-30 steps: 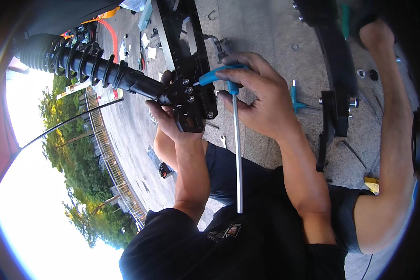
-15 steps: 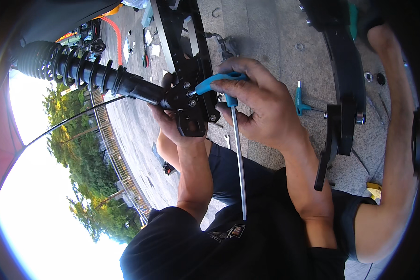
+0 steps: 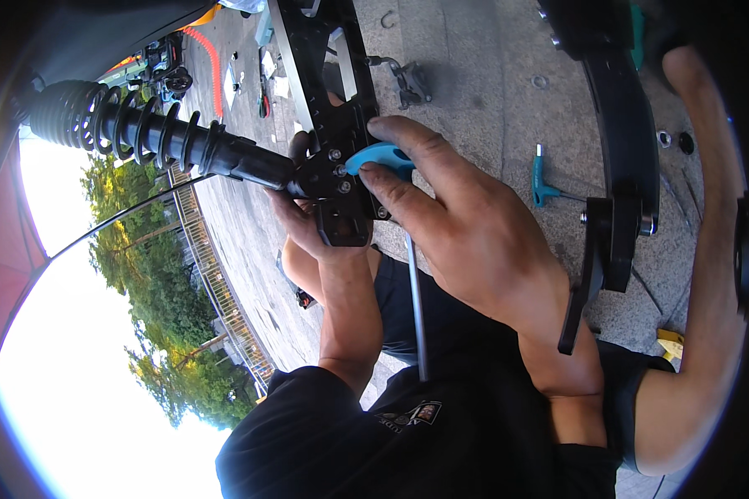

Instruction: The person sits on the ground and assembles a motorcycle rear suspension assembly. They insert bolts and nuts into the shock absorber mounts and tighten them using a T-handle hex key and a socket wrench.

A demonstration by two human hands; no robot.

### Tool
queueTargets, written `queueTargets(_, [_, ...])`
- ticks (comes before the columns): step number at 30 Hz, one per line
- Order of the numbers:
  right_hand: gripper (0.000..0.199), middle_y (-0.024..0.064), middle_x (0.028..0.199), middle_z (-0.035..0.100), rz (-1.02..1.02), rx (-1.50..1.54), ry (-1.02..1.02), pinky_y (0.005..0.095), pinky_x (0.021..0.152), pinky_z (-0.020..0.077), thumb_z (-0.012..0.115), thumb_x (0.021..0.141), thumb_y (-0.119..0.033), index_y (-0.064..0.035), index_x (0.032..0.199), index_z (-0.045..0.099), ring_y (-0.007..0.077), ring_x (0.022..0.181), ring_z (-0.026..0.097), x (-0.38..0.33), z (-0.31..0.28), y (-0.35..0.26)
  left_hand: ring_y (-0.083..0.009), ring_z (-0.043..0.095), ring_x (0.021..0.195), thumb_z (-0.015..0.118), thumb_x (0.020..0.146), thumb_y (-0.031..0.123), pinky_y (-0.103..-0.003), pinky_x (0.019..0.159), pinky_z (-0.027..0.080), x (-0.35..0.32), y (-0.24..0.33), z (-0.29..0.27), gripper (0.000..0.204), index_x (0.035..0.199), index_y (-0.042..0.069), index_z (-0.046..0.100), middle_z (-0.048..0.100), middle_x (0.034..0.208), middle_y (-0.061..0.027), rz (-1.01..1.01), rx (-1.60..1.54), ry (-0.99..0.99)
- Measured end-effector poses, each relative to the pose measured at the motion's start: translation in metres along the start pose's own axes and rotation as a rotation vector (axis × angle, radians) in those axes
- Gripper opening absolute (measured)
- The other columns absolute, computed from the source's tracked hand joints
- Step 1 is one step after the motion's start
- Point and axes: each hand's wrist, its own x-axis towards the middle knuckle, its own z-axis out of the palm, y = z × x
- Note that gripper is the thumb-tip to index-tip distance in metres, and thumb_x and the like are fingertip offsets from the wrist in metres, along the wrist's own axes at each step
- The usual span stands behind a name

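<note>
A black coil-spring shock absorber [image 3: 154, 129] runs in from the left. Its lower end meets a black metal bracket [image 3: 341, 223] with several silver bolts, beside a long black slotted frame arm [image 3: 312, 58]. My left hand [image 3: 304, 226] is closed around the bracket from below and behind, with some fingers hidden. A T-handle hex key [image 3: 383, 156] with a blue grip has its short tip at one bolt. My right hand [image 3: 474, 220] pinches the grip between thumb and fingers, covering part of it. The key's long shaft points down toward my black shirt.
On the paving at the right lies another blue-green T-handle hex key [image 3: 541, 187]. A black curved arm [image 3: 620, 141] hangs nearby, beside my bare leg [image 3: 707, 241]. A red coiled hose [image 3: 212, 66] and scattered tools lie at the far left. A yellow object [image 3: 671, 342] sits at lower right.
My right hand has turned and shifted slightly left, its index finger now lifted and extended over the grip. The hex key has swung a little. My left hand keeps its hold.
</note>
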Motion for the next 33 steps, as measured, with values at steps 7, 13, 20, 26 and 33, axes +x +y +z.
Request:
queueTargets(7, [0.033, 0.0134, 0.108, 0.061, -0.172, -0.131, 0.003, 0.0315, 0.065, 0.0567, 0.068, 0.08, -0.009, -0.0032, 0.113, 0.064, 0.0247, 0.08, 0.068, 0.004, -0.01, 0.002, -0.0282, 0.057, 0.112, 0.032, 0.094, 0.059, -0.043, 0.098, 0.046, -0.003, -0.001, 0.001, 0.069, 0.134, 0.005, 0.045, 0.058, 0.121, -0.0186, 0.063, 0.228, 0.067])
queueTargets(13, [0.041, 0.0117, 0.07, 0.064, -0.094, -0.073, 0.29, 0.0292, 0.052, 0.0494, 0.067, 0.084, -0.012, -0.0062, 0.124, 0.058, 0.0195, 0.058, 0.065, 0.027, 0.014, 0.014, -0.0277, 0.049, 0.12, 0.031, 0.093, 0.054, -0.042, 0.102, 0.039, 0.001, -0.001, -0.001, 0.068, 0.134, 0.001, 0.041, 0.052, 0.125, -0.0181, -0.001, -0.001, -0.013])
queueTargets(20, [0.053, 0.0101, 0.079, 0.064, -0.141, 0.217, 0.145, 0.0278, 0.056, 0.0492, 0.071, 0.082, -0.023, -0.0057, 0.129, 0.053, 0.0141, 0.064, 0.06, 0.026, 0.011, 0.043, -0.0301, 0.049, 0.121, 0.028, 0.093, 0.057, -0.049, 0.103, 0.039, 0.002, -0.001, -0.001, 0.067, 0.131, 0.005, 0.048, 0.053, 0.127, -0.0157, -0.001, 0.092, 0.046])
queueTargets(26, [0.04, 0.012, 0.093, 0.059, 0.201, -0.349, -0.247, 0.0364, 0.064, 0.0499, 0.078, 0.072, -0.023, -0.003, 0.105, 0.066, 0.0245, 0.073, 0.062, -0.002, -0.018, 0.038, -0.0324, 0.053, 0.118, 0.031, 0.092, 0.057, -0.05, 0.103, 0.04, 0.006, -0.002, -0.005, 0.065, 0.127, 0.007, 0.054, 0.057, 0.125, -0.0156, -0.051, -0.042, 0.057])
queueTargets(33, [0.068, 0.0118, 0.075, 0.062, -0.04, -0.043, -0.725, 0.0382, 0.063, 0.0496, 0.07, 0.074, -0.053, 0.0003, 0.115, 0.06, 0.0277, 0.067, 0.063, -0.012, -0.009, 0.0, -0.0303, 0.06, 0.108, 0.034, 0.096, 0.053, -0.043, 0.093, 0.05, 0.004, 0.002, -0.004, 0.065, 0.133, 0.001, 0.045, 0.058, 0.121, -0.02, -0.043, -0.087, 0.072])
